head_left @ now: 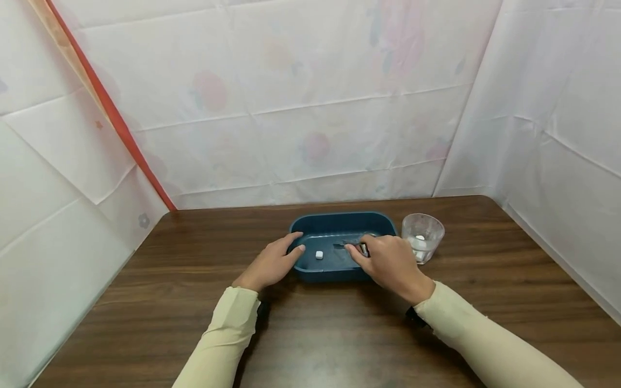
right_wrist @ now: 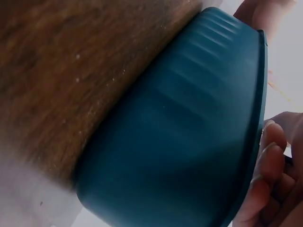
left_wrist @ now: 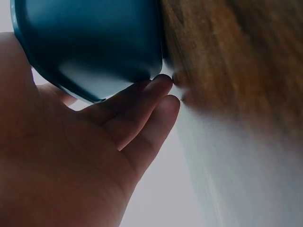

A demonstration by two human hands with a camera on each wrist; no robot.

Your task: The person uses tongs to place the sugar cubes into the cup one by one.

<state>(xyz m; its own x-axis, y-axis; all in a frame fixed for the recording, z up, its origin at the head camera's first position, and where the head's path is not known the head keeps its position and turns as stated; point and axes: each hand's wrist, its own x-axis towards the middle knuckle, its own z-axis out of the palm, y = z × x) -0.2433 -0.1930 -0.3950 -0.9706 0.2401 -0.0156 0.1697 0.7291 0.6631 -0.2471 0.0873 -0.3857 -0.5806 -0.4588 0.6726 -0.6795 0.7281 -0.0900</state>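
A blue rectangular tub (head_left: 327, 276) stands on the wooden table, and one white cube (head_left: 319, 255) lies inside it, left of centre. My left hand (head_left: 274, 262) grips the tub's left end. In the left wrist view its fingers (left_wrist: 149, 111) lie along the outer wall, while the thumb reaches over the rim. Over the tub's right part, my right hand (head_left: 393, 264) holds a small dark tool (head_left: 339, 246) with a thin end pointing left; its kind is unclear. In the right wrist view the curled fingers (right_wrist: 272, 161) are beside the tub's rim.
Just right of the tub stands a clear glass (head_left: 429, 223) with several white pieces in it. The brown wooden table (head_left: 194, 280) reaches to pale printed sheets (head_left: 271, 134) at the back and sides. A red strip (head_left: 116, 116) runs down the left corner.
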